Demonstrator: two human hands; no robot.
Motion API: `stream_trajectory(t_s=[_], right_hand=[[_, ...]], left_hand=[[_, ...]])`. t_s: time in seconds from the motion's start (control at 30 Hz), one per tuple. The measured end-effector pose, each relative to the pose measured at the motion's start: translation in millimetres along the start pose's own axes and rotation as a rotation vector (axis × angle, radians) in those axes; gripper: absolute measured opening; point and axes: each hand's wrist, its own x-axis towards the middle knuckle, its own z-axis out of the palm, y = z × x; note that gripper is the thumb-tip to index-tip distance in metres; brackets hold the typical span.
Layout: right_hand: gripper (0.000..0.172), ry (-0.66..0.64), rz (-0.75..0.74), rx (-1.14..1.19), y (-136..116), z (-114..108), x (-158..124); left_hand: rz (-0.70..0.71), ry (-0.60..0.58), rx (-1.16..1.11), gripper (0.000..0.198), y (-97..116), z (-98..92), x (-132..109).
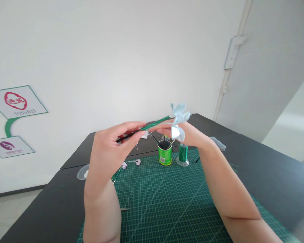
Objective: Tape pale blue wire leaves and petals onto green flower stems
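Across the middle of the view, my left hand (116,143) pinches a green-wrapped stem (155,124) between thumb and fingers; a dark end of it shows inside the hand. The stem slants up to the right. Beside its upper end are pale blue petals (181,116) with a white, shiny lower petal. My right hand (184,131) is behind the petals, its fingers reaching left to the stem. Its fingertips are closed near the stem, and the petals partly hide them.
On the green cutting mat (162,202) stand a green can (165,156) with dark sticks and a spool of green thread (183,155). Small pale flower pieces (138,162) lie left, near a clear dish (81,172). A clear packet (217,143) lies right.
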Motion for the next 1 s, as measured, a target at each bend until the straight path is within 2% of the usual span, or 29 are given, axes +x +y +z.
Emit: stream_trajectory(t_s=[0.07, 0.17, 0.23, 0.3, 0.43, 0.7, 1.0], right_hand=[[0.030, -0.084, 0.022, -0.053, -5.3, -0.5, -2.1], [0.032, -0.316, 0.025, -0.058, -14.9, -1.1, -5.4], [0.031, -0.425, -0.021, -0.022, -19.7, -0.7, -7.2], [0.030, -0.472, -0.098, 0.041, -23.1, -0.3, -9.1], [0.032, -0.506, -0.221, 0.150, -29.7, -3.2, -16.4], [0.032, -0.488, -0.261, 0.130, -42.4, -16.4, -32.9], [0.031, -0.433, -0.311, 0.074, -58.6, -3.2, -42.2]], left_hand=[[-0.017, 0.071, 0.011, 0.016, -1.5, 2.6, 3.4], [-0.031, 0.132, 0.017, 0.019, -8.7, 4.9, 9.8], [-0.039, 0.146, 0.024, 0.021, -14.3, 4.8, 13.4], [-0.045, 0.152, 0.030, 0.021, -18.8, 3.9, 15.7], [-0.068, 0.137, 0.035, 0.021, -22.8, 2.0, 18.0], [-0.083, 0.017, 0.008, 0.020, -24.6, 1.4, 19.1], [-0.096, -0.163, -0.018, 0.020, -23.4, 15.2, 20.1]])
